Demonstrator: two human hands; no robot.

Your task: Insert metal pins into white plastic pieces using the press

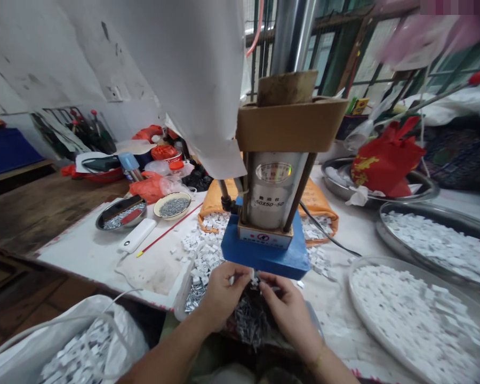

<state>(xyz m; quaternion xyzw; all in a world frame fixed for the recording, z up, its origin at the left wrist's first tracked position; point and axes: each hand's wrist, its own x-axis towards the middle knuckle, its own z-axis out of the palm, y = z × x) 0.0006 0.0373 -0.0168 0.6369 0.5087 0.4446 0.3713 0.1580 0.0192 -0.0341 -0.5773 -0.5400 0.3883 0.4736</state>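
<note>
Two bare hands met at the near edge of a white work table (104, 250), just below the blue base of a small press (270, 213). The left hand (220, 293) and the right hand (288, 309) pinched one small white plastic piece (255, 277) between their fingertips, both grips closed on it. Under the hands lay a heap of small metal pins (250, 320).

One press stood on the table, a silver cylinder on a blue block, topped by one cardboard box (290, 125). Loose white pieces (202, 250) were scattered around its base, too many to count.

On the right sat three large round metal trays: two heaped with white pieces (416, 314) (440, 242), and one farther back (424, 186) holding one red bag (388, 157). On the left stood two small dishes of metal parts (122, 213) (173, 206), one white power bank (138, 234) and one thin red stick (168, 230). One white bag of pieces (80, 346) sat at lower left.
</note>
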